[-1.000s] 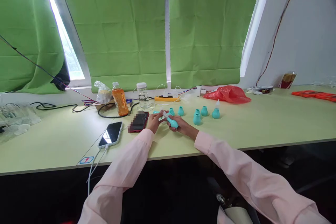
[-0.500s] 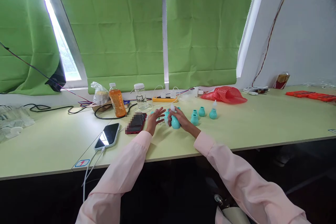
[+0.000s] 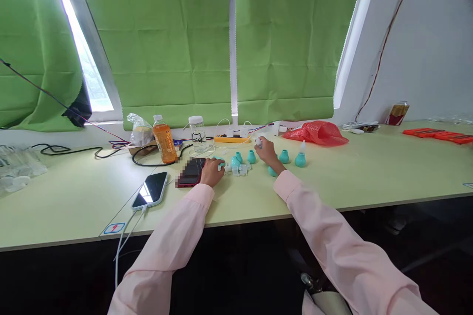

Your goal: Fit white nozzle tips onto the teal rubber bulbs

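My right hand (image 3: 269, 152) is closed, with a whitish nozzle (image 3: 258, 142) showing past its fingers; the turquoise bulb below it is hidden by the hand. My left hand (image 3: 213, 171) rests low on the table, its fingers curled on a turquoise bulb (image 3: 219, 159), partly covered. Between the hands lie translucent plastic pieces (image 3: 242, 169) and open-necked turquoise bulbs, one of them a small bulb (image 3: 251, 157). Right of my right hand stand another open bulb (image 3: 284, 156) and a bulb fitted with a nozzle (image 3: 300, 159). My right wrist partly covers a nearer bulb (image 3: 272, 172).
Two phones, a dark red one (image 3: 191, 172) and a white-cased one (image 3: 151, 190), lie left of my left hand. Behind are an orange drink bottle (image 3: 165, 141), a clear jar (image 3: 198, 135), a yellow power strip (image 3: 232, 140) and a red plastic bag (image 3: 316, 134). Cables run along the back.
My right hand has moved right and away from me with the nozzle-fitted bulb. My left hand has lowered from spread fingers onto a turquoise bulb, uncovering the plastic pieces.
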Tool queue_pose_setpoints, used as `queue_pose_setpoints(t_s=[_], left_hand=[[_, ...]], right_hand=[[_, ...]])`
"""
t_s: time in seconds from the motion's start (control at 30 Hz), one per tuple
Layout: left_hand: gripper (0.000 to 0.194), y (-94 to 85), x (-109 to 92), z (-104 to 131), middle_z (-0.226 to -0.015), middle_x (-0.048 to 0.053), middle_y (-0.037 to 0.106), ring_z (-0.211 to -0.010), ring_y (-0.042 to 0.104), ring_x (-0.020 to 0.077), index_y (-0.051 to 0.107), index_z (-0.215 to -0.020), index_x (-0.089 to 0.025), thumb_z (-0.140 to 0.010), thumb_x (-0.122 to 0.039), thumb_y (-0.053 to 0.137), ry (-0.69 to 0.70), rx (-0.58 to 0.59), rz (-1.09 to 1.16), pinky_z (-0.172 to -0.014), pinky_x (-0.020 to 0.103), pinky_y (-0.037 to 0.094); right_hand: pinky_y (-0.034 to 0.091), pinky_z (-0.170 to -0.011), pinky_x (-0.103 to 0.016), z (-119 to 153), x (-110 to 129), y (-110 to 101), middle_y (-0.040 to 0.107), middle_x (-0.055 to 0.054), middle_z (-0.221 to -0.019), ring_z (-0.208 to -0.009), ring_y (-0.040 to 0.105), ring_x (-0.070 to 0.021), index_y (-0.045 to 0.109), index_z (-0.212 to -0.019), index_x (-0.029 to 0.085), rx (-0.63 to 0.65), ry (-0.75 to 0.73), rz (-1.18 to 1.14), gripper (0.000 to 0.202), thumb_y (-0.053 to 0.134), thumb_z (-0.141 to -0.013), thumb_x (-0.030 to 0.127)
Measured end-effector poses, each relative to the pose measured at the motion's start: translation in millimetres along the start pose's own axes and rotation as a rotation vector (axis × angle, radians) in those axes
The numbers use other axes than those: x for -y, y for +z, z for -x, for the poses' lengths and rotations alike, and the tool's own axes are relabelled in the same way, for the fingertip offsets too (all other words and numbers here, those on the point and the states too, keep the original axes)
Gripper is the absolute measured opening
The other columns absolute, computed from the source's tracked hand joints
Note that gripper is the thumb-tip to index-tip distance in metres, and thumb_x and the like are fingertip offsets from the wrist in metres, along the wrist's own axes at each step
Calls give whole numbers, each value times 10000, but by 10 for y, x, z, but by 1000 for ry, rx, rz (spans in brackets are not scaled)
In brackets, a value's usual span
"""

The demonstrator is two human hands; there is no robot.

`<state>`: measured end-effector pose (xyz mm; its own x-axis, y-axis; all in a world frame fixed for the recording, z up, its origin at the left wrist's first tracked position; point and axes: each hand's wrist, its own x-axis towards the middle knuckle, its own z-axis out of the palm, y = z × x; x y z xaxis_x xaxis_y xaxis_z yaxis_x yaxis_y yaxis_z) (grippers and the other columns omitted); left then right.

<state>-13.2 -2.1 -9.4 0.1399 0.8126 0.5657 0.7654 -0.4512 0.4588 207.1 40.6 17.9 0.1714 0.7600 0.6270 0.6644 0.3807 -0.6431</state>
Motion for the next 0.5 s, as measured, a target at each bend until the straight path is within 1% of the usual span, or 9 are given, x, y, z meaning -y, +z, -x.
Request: queue_pose_setpoints(t_s=[0.1,0.23,0.33,0.4,0.47,0.5], left_hand=[[314,24,22,16,-912,79,627,-952,458,274,632,-955,-180,-659,-126,542,38,63,-87,-806,367,385],[346,62,36,20,-963,66,622,-972,426,268,588,-1029,-191,-685,-169,571,81,127,-145,-817,363,368],[262,86,35,15,-931,61,627,-967,417,254,591,-996,-192,-740,-199,535,101,138,-160,-808,353,367],[202,93,33,9,-881,65,627,-965,415,254,603,-940,-190,-762,-214,512,109,129,-158,-779,343,378],[167,94,31,3,-839,72,621,-968,418,258,609,-893,-190,-765,-221,507,114,113,-149,-753,336,388],[157,92,30,1,-825,76,617,-972,420,259,611,-877,-191,-764,-223,506,115,102,-142,-749,334,390]], right_hand=[[391,-684,-309,30,-116,96,570,-41,-740,-728,526,-196,510,-832,183,-13,-5,99,212,459,-633,133],[399,-705,-344,77,-167,137,559,-74,-819,-796,516,-225,433,-1017,151,-63,-39,189,383,457,-636,122],[374,-789,-389,111,-105,115,509,-130,-1001,-948,461,-248,355,-1117,124,-110,-106,233,464,439,-661,111],[323,-861,-428,147,-27,85,415,-168,-1144,-1078,364,-274,339,-1146,109,-126,-173,257,472,434,-683,114],[267,-912,-452,207,66,59,324,-181,-1230,-1157,266,-288,339,-1165,99,-109,-253,277,456,418,-716,127],[256,-925,-447,250,114,54,313,-175,-1241,-1168,250,-284,354,-1163,101,-81,-300,284,435,408,-733,135]])
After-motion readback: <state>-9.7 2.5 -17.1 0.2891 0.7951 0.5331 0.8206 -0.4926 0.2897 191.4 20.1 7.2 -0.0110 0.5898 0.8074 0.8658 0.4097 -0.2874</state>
